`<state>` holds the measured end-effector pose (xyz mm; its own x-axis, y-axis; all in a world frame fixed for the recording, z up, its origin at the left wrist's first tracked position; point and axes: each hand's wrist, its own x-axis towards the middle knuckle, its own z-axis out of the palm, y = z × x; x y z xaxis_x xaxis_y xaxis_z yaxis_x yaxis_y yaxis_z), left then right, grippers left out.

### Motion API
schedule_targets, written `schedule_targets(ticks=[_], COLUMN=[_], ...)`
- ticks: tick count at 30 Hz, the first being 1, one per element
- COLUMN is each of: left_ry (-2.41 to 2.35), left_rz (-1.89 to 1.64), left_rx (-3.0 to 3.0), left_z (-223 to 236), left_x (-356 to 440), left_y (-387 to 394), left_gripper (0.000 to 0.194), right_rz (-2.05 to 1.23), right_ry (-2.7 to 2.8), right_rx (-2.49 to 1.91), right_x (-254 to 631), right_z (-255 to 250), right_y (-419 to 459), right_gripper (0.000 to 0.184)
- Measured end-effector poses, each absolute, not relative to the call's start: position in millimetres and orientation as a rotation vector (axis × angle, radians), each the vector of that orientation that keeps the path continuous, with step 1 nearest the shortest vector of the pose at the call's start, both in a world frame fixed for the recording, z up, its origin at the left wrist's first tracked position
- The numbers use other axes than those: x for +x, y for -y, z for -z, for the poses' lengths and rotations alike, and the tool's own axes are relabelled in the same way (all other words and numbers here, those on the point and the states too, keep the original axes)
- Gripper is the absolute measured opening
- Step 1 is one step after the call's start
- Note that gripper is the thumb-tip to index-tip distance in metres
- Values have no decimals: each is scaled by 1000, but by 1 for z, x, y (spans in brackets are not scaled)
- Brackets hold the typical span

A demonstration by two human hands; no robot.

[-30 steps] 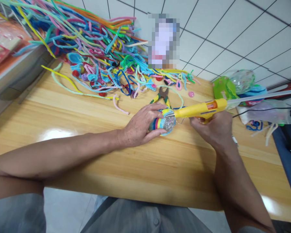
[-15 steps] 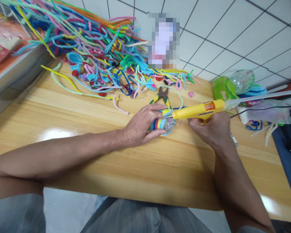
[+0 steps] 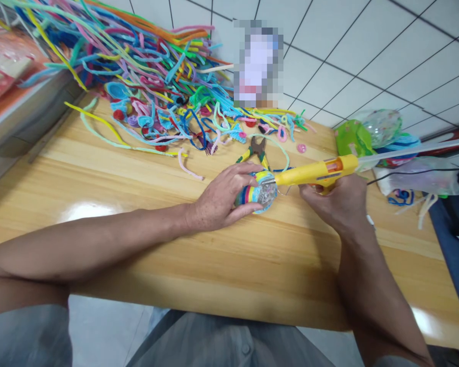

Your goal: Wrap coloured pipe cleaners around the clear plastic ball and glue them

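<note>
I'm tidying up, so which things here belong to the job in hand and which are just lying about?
In use: yellow glue gun in right hand, translucent glue stick, striped round piece in left hand.

Apparently lying about: pliers, pipe cleaner pile, small pink piece.

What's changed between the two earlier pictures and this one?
The right hand and its yellow plastic glue gun shifted slightly left, then back right, ending about where they began. Nothing was visibly grasped or let go. The left hand stayed around the round striped multicoloured piece, and the metal pliers with yellow-and-green handles stayed put.
</note>
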<state>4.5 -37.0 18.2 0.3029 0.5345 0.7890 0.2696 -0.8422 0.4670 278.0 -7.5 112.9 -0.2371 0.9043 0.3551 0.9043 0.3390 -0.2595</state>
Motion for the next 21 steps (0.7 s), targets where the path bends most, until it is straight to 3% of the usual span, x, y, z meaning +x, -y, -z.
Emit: schedule_targets(ticks=[21], left_ry=[-737], left_rz=[-1552], left_rx=[2315], left_z=[-18], left_x=[5], left_y=[37], left_gripper=[46], right_rz=[-36], right_ry=[2136], right_rx=[-1607], right_x=[278], right_z=[-110], right_y=[4], right_gripper=[24])
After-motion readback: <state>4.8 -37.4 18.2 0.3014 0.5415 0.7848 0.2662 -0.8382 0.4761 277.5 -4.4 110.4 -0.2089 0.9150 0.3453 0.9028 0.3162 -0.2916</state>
